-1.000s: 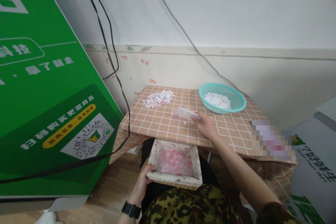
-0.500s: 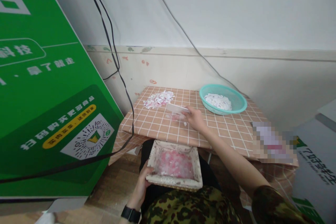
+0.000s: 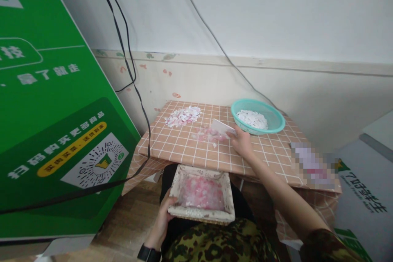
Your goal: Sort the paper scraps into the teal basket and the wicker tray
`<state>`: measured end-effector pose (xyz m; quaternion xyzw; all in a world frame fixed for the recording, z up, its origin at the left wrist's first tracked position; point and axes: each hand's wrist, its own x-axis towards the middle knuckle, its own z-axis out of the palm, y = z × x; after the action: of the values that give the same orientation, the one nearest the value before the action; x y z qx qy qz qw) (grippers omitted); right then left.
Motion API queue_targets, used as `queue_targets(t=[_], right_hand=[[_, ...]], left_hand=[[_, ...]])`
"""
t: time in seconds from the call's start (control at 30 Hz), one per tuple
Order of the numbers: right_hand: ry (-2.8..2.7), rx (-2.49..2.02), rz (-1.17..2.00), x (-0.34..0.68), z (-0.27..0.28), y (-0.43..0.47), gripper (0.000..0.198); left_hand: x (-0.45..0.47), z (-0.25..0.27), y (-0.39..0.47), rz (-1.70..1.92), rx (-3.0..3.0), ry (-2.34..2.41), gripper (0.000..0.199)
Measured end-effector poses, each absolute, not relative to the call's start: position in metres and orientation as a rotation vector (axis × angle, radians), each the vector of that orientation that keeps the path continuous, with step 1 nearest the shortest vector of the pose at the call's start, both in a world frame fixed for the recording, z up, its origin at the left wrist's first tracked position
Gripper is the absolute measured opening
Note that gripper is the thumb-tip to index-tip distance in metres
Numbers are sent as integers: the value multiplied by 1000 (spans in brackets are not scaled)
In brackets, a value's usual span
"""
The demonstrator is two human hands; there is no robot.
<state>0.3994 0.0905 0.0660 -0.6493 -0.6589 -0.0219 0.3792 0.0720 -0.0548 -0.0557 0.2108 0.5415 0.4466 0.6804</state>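
Right now our right hand [image 3: 242, 141] has its fingers clamped on the near right end of a white card [image 3: 223, 127], which is held at a tilt above the table. We cannot tell whether its lower edge touches the surface. Our left hand [image 3: 164, 213] grips a cloth-lined basket [image 3: 201, 214] at its near left corner, the thumb over the rim; the rest of those fingers are partly hidden, so we cannot tell how they are spread.

Just beside and under the card, we see thin pink bits [image 3: 202, 134] scattered on the checked tablecloth [image 3: 172, 147]. The basket sits over our lap, close to the table's near edge, with glossy pink and whitish contents [image 3: 204, 192] inside; we cannot make out the single pieces.

Farther left on the table lies a loose heap [image 3: 184, 116] of white and pink flat pieces. Far right of the card stands a teal basin [image 3: 278, 123], white pieces [image 3: 252, 118] lying in it. Near the table's right end, we find a flat item [image 3: 311, 166] blurred beyond reading.

Beyond that, a green panel [image 3: 18, 131] fills our left side, a dark strap [image 3: 143, 108] hangs before the table's left end, and a grey cable [image 3: 211, 32] slants down the far wall [image 3: 291, 16].
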Motion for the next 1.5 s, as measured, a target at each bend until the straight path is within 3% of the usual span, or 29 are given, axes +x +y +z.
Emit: queue_targets(t=[0.5,0.8,1.0,1.23,1.33,1.5], right_hand=[[-1863,-1422,265,376,69,110,13],[-1736,-1666,-71,418,64,83,15],[-1700,-1710,-70,415,55,58,20],[-1660,-1917,-287,430,49,23,25],[-1736,-1886,-279,422,42,7,26],[-1811,-1747,-141,410,44,-5,26]], left_hand=[[71,-57,-56,1005,502,1174,36],[72,-55,-55,1007,519,1193,41],[72,-54,-55,998,494,1200,38],[72,-55,-56,1010,504,1188,36],[72,-58,-55,1016,502,1195,39],[69,-65,-55,1011,501,1199,28]])
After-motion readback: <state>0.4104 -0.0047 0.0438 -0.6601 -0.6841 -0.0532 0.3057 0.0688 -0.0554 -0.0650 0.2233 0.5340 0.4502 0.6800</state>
